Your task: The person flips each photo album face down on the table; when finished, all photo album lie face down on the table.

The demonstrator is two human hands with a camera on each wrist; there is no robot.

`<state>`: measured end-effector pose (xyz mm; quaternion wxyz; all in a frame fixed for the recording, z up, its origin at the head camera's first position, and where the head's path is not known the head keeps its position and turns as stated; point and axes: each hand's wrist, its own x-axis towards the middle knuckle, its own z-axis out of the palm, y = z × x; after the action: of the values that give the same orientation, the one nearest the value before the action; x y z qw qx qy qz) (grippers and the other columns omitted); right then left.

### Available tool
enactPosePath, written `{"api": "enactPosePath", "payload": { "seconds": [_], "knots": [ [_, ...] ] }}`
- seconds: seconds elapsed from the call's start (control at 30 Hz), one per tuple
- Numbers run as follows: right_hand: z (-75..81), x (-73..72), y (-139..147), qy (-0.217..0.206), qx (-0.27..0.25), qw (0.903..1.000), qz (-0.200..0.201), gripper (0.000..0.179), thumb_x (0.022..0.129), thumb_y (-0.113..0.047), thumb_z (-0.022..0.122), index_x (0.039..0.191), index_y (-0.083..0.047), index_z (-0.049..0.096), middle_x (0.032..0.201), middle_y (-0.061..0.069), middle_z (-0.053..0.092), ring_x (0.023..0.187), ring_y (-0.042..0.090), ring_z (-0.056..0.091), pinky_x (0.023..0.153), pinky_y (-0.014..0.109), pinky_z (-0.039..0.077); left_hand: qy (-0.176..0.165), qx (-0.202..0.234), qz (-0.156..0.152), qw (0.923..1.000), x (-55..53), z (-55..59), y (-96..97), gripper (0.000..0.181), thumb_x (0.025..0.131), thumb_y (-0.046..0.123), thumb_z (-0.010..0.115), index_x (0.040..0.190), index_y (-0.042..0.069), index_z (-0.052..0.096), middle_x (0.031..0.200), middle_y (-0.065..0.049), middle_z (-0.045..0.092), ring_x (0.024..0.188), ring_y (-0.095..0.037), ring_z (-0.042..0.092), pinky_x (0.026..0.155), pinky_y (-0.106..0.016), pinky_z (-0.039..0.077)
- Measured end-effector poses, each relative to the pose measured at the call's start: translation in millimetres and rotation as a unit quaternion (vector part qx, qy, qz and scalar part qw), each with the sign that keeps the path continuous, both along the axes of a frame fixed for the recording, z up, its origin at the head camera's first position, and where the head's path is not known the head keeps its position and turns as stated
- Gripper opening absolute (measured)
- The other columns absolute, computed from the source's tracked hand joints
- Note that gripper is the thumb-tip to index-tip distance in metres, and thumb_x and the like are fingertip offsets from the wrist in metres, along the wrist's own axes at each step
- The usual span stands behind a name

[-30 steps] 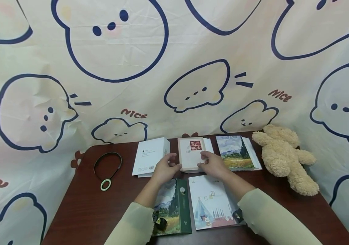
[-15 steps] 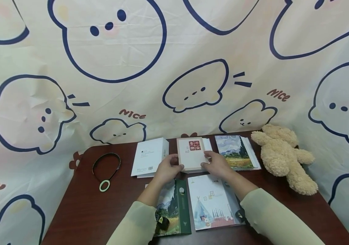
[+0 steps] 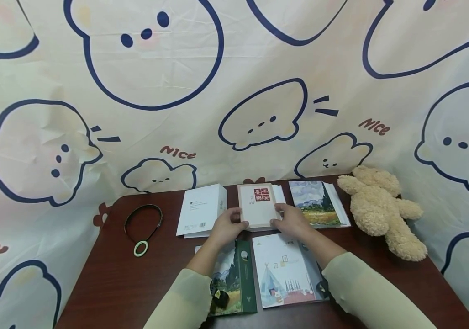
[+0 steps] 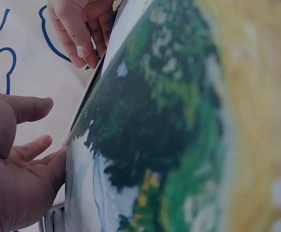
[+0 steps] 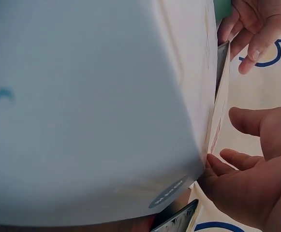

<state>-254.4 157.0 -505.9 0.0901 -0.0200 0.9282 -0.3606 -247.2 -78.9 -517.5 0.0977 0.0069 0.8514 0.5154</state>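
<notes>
A cream book (image 3: 256, 210) with a red block of characters is in the middle of the back row. At its lower left edge my left hand (image 3: 227, 225) touches the side, thumb by the bottom. My right hand (image 3: 293, 221) touches the right edge, thumb at the lower corner. Extended fingers show on both the left hand (image 4: 24, 169) and the right hand (image 5: 261, 179) in the wrist views. Nearer stand a green-spined book (image 3: 245, 274) with a painted landscape, partly hidden by my left forearm, and a white book (image 3: 281, 274) with a tent drawing.
Left of the cream book is a white book (image 3: 201, 212), and right of it a landscape-covered book (image 3: 316, 205). A beige teddy bear (image 3: 376, 210) lies at the right. A dark cord loop with a pale ring (image 3: 140, 248) lies on the brown table (image 3: 107, 274). Printed cloth (image 3: 201, 128) hangs behind.
Both hands stay at the cream book's edges, with only slight finger shifts. The whole head view has shifted slightly. The other books, the bear and the cord lie as before.
</notes>
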Motion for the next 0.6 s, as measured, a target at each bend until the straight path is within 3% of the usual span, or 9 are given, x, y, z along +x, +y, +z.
{"api": "enactPosePath", "payload": {
  "seconds": [0.2,0.6],
  "knots": [
    [0.2,-0.7,-5.2,-0.012,0.005,0.9999,0.002,0.063,0.094,-0.025,0.074,0.15,-0.003,0.052,0.144,0.018,0.06,0.13,0.036,0.059,0.104,0.052,0.05,0.004,0.002,0.001,1.0,1.4,2.5,-1.8,0.054,0.095,0.024,0.074,0.144,0.006,0.058,0.132,-0.016,0.065,0.114,-0.03,0.066,0.095,-0.048,0.055],
    [-1.8,-1.0,-12.3,0.005,0.013,0.9996,0.025,0.064,0.094,-0.025,0.075,0.149,-0.001,0.053,0.14,0.02,0.062,0.127,0.036,0.061,0.103,0.051,0.05,0.011,0.007,0.021,0.9997,5.9,8.0,-6.6,0.053,0.094,0.023,0.075,0.142,0.007,0.06,0.133,-0.016,0.065,0.116,-0.032,0.065,0.098,-0.051,0.053]
  ]
}}
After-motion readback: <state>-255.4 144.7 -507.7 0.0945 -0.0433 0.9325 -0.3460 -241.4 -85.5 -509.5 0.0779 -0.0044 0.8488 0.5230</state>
